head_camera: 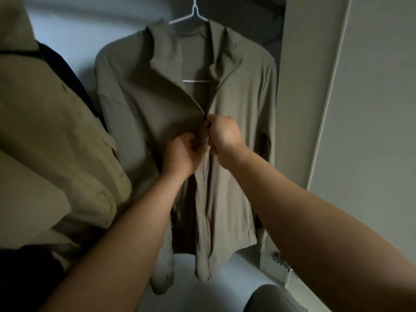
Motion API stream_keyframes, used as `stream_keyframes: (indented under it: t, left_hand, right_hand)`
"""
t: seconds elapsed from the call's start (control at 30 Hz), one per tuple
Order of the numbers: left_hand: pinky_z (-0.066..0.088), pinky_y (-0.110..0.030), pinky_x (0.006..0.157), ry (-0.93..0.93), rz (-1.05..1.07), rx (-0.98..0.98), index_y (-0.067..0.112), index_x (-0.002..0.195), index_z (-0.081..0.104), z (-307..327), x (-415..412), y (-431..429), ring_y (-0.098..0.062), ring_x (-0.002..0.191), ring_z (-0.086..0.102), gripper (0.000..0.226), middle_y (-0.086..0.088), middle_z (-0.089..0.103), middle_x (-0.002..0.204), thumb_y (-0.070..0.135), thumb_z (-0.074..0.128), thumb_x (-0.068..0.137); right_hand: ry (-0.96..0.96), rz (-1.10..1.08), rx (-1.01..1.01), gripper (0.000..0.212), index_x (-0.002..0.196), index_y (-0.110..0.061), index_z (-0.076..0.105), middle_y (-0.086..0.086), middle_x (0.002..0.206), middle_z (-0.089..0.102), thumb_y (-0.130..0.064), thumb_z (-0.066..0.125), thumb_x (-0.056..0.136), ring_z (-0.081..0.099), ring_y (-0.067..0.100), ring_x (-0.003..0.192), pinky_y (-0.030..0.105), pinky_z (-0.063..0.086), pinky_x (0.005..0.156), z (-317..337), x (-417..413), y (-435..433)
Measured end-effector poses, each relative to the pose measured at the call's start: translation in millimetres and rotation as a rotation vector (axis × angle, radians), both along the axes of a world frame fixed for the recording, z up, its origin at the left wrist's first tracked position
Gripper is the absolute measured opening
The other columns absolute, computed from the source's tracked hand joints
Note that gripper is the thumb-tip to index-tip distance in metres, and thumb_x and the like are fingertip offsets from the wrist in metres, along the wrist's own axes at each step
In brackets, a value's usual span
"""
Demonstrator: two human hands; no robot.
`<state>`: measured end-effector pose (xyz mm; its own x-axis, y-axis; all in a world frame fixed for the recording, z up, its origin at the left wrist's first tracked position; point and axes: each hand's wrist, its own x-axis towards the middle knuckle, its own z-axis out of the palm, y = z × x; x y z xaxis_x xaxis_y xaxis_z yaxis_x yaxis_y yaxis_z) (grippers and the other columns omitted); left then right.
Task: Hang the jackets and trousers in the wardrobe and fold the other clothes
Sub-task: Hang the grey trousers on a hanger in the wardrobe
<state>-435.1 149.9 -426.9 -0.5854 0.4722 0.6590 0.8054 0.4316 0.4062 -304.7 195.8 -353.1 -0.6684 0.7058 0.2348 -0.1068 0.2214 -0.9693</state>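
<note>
hanger [195, 81] hook cut off above jacket [135, 97]

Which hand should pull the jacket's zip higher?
Probably the right hand: it pinches the green jacket where the closed zip ends, while the left hand grips the fabric just below.

The jacket [236, 109] is plain olive green, its hanger [195, 18] white; the garment [56, 143] at left is plain beige.
</note>
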Motion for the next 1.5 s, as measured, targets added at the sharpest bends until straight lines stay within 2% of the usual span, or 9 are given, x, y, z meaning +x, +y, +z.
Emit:
stream_keyframes:
  t: [0.1,0.37,0.53,0.73,0.87,1.0,1.13,1.3,1.5]
  left_hand:
    - [0.031,-0.024,0.06,0.082,-0.057,0.08,0.024,0.066,0.055,21,-1,5,-0.025,0.069,0.065,0.039,0.005,0.062,0.062,0.057,0.045,0.085]
    - [0.026,-0.025,0.059,-0.005,-0.087,0.008,0.019,0.065,0.048,23,-7,3,-0.017,0.06,0.052,0.037,0.011,0.048,0.056,0.027,0.081,0.081]
    - [0.041,-0.027,0.07,0.005,-0.052,-0.241,0.017,0.068,0.049,48,1,9,-0.03,0.09,0.067,0.036,-0.004,0.067,0.076,0.034,0.078,0.081]
    - [0.053,-0.032,0.086,-0.281,-0.164,0.181,0.023,0.1,0.054,90,-15,11,-0.02,0.091,0.067,0.034,0.007,0.066,0.088,0.015,0.08,0.079]
    - [0.049,-0.029,0.082,-0.11,-0.07,0.387,0.021,0.103,0.058,127,-27,-4,-0.022,0.094,0.064,0.032,-0.002,0.066,0.103,-0.004,0.054,0.084]
    - [0.037,-0.037,0.101,0.263,0.284,0.433,0.018,0.116,0.06,154,-41,-25,-0.03,0.124,0.048,0.03,-0.008,0.056,0.128,0.011,0.056,0.086]
    - [0.025,-0.051,0.114,0.307,0.414,0.29,0.024,0.139,0.047,167,-60,-32,-0.026,0.145,0.027,0.046,-0.001,0.037,0.153,0.025,0.054,0.093]
    - [0.036,-0.046,0.109,0.23,0.224,0.308,0.024,0.14,0.052,173,-83,-34,-0.027,0.134,0.041,0.038,-0.001,0.054,0.143,0.022,0.045,0.103]
    - [0.04,-0.048,0.1,0.22,0.294,0.335,0.034,0.124,0.062,184,-86,-33,-0.027,0.121,0.047,0.027,0.005,0.065,0.124,0.03,0.047,0.102]
  right_hand:
    - [0.028,0.021,-0.066,0.028,0.074,-0.021,0.051,-0.004,0.069,0.05,-0.019,0.047,0.101,0.046,0.008,0.054,0.021,0.04,0.043,7,6,-1]
    - [0.211,-0.069,0.108,0.029,0.073,-0.02,0.046,-0.003,0.068,0.043,-0.021,0.044,0.102,0.039,0.011,0.055,0.025,0.034,0.049,105,19,10]
    - [0.121,-0.017,0.137,0.021,0.092,-0.015,0.057,-0.004,0.068,0.047,-0.027,0.044,0.103,0.041,0.008,0.053,0.023,0.033,0.046,90,14,19]
    - [0.148,-0.09,0.21,0.057,0.075,-0.017,0.07,-0.012,0.052,0.054,-0.053,0.037,0.105,0.048,0.006,0.05,0.025,0.035,0.053,77,-5,54]
    - [0.087,-0.321,0.382,0.041,0.096,-0.012,0.071,0.006,0.087,0.07,-0.041,0.043,0.103,0.067,0.025,0.085,0.043,0.056,0.081,77,-18,87]
    - [0.074,-0.612,0.596,0.033,0.123,-0.015,0.061,0.014,0.131,0.054,-0.027,0.041,0.099,0.046,0.034,0.124,0.046,0.039,0.107,87,-36,117]
    - [0.024,-0.688,0.779,0.049,0.149,-0.015,0.041,0.01,0.158,0.035,-0.019,0.037,0.101,0.027,0.03,0.147,0.044,0.02,0.12,99,-52,139]
    - [-0.06,-0.614,0.869,0.039,0.136,-0.013,0.054,0.012,0.136,0.057,-0.018,0.04,0.1,0.045,0.032,0.131,0.042,0.026,0.117,111,-68,156]
    - [-0.042,-0.53,0.911,0.025,0.117,-0.016,0.059,0.009,0.118,0.065,-0.022,0.041,0.1,0.056,0.033,0.116,0.049,0.032,0.108,119,-78,152]
